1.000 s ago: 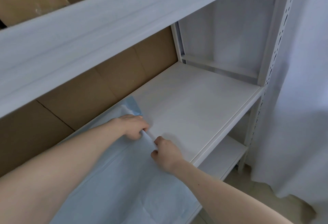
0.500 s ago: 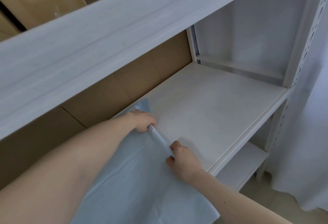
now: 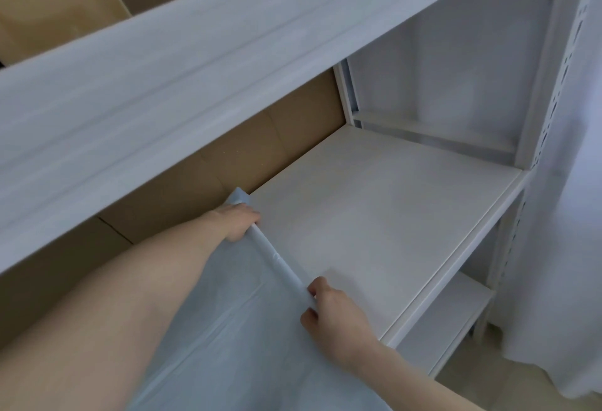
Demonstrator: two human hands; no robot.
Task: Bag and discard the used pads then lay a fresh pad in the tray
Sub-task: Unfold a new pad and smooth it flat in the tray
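Note:
A pale blue pad [image 3: 247, 322] lies spread over the left part of a white shelf board [image 3: 384, 215]. Its right edge is folded up into a narrow white strip that runs between my hands. My left hand [image 3: 239, 221] grips the far end of that strip, near the cardboard at the back. My right hand [image 3: 329, 313] pinches the near end, close to the shelf's front edge. My left forearm covers much of the pad's left side. No tray and no bag are in view.
A white upper shelf [image 3: 195, 85] crosses overhead, close above my arms. Brown cardboard [image 3: 228, 163] backs the shelf. Perforated white uprights [image 3: 550, 91] stand at the right, a lower shelf [image 3: 449, 319] sits below, and a white curtain [image 3: 566, 247] hangs at the far right.
My hands have drawn apart along the pad's folded edge, the right one sliding toward the front edge. The view has shifted left, so the shelf sits further right in frame.

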